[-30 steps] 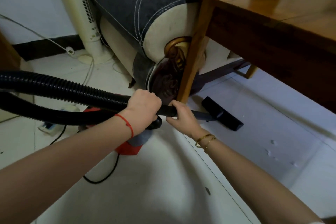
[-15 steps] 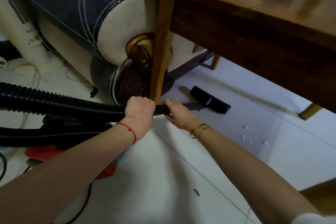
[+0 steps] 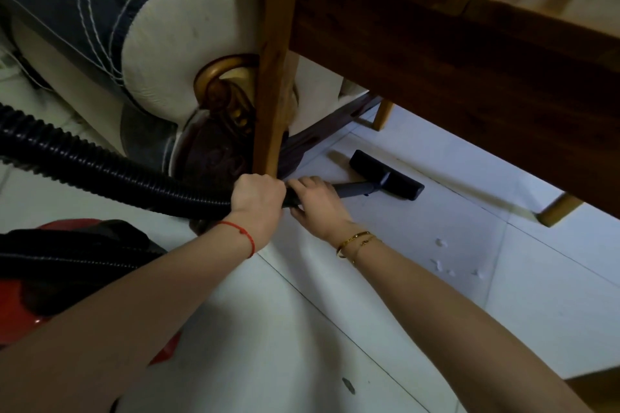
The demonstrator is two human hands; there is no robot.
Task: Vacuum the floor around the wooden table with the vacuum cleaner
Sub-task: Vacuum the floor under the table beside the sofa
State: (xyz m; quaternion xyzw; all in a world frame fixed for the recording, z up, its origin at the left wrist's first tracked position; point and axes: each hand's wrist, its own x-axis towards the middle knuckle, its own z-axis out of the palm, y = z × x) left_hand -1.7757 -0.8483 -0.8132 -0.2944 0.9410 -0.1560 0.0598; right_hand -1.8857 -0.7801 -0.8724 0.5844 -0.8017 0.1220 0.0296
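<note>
My left hand [image 3: 256, 203] grips the black ribbed vacuum hose [image 3: 100, 168] where it joins the wand. Just right of it, my right hand [image 3: 317, 204] holds the dark wand [image 3: 355, 188]. The flat black floor nozzle [image 3: 385, 174] lies on the white tiles under the wooden table [image 3: 436, 43], past the near table leg [image 3: 273, 84]. The red and black vacuum body [image 3: 50, 265] sits at the lower left, partly hidden by my left forearm. Small white scraps [image 3: 443, 258] lie on the floor to the right of my right wrist.
A padded sofa arm [image 3: 161, 43] in blue-grey and cream with a gilt carved scroll stands right behind the table leg. Two more table legs [image 3: 557, 211] reach the floor farther right and back. A small dark speck [image 3: 348, 385] lies on the near tiles.
The view has closed in and swung right toward the table. Both hands have kept their grip, and the nozzle has stayed under the table near the front leg.
</note>
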